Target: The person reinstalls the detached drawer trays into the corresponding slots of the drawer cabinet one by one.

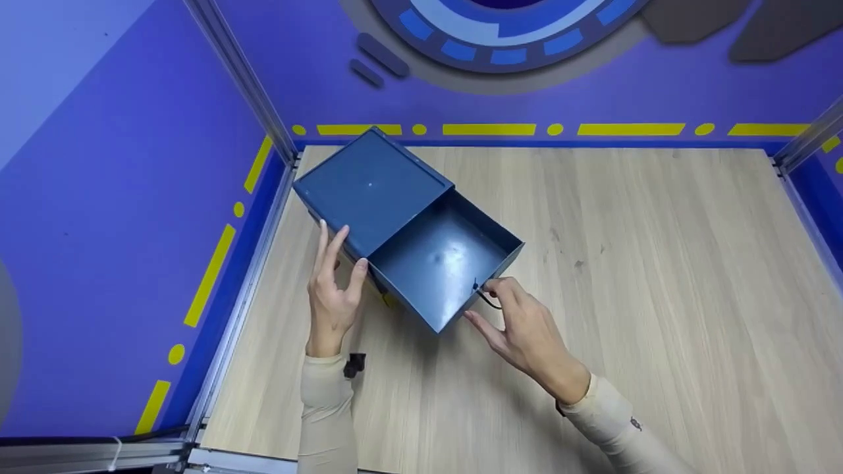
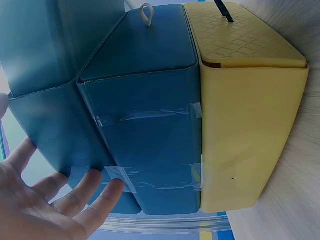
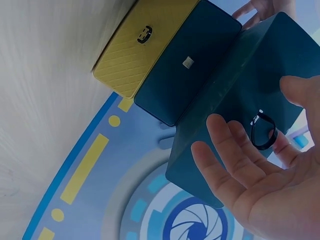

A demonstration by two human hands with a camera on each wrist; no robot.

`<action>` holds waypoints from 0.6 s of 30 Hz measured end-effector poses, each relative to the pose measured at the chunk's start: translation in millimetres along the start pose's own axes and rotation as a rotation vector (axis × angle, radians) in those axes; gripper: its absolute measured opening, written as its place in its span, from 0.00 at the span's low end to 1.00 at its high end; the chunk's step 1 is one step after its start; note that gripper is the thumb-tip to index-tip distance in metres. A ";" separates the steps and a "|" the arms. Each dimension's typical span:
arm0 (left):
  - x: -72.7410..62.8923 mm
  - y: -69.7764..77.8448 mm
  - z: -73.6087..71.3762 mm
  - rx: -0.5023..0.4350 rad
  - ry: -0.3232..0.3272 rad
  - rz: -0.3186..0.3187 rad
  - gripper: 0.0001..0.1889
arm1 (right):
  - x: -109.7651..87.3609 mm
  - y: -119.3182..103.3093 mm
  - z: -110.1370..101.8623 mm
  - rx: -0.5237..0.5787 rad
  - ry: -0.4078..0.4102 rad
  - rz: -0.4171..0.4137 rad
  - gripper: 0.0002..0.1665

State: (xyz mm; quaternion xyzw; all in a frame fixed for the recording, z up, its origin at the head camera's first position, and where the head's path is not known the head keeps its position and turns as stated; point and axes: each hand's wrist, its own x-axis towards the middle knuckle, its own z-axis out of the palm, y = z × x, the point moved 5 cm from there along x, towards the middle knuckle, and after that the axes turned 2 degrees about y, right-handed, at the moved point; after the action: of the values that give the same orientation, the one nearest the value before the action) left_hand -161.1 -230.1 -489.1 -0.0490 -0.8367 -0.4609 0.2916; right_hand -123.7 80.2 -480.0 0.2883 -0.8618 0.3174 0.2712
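Note:
A dark blue drawer (image 1: 441, 257) stands pulled out of the top of a stacked drawer unit (image 1: 372, 187); its visible inside holds nothing. A thin black loop handle (image 3: 263, 131) is on the drawer's front. My right hand (image 1: 530, 329) is at that front, one finger hooked at the loop, the thumb near the lower edge and other fingers loosely bent. My left hand (image 1: 332, 296) rests against the unit's side, its fingers spread and fairly straight. Below the top drawer, the left wrist view shows another blue drawer (image 2: 145, 130) and a yellow one (image 2: 250, 135).
The unit stands on a wood-grain table (image 1: 645, 263) with blue printed walls (image 1: 461, 105) behind and at the left. A metal rail (image 1: 247, 72) runs up the corner. Clear tape (image 2: 155, 114) crosses the unit's side. A white loop (image 2: 146, 15) is on the middle drawer.

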 end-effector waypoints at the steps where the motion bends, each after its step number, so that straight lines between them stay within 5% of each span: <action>1: 0.2 0.0 0.0 0.002 0.001 0.002 0.32 | 0.8 0.0 0.8 -0.001 -0.002 0.000 0.27; 18: -0.4 1.1 -0.4 0.011 -0.008 -0.007 0.32 | 18.8 -2.4 17.3 -0.018 -0.023 0.037 0.27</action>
State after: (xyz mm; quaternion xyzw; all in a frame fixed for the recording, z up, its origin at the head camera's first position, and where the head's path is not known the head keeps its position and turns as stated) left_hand -160.2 -229.7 -488.3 -0.0463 -0.8406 -0.4571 0.2869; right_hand -140.0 60.4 -478.1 0.2737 -0.8728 0.3113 0.2578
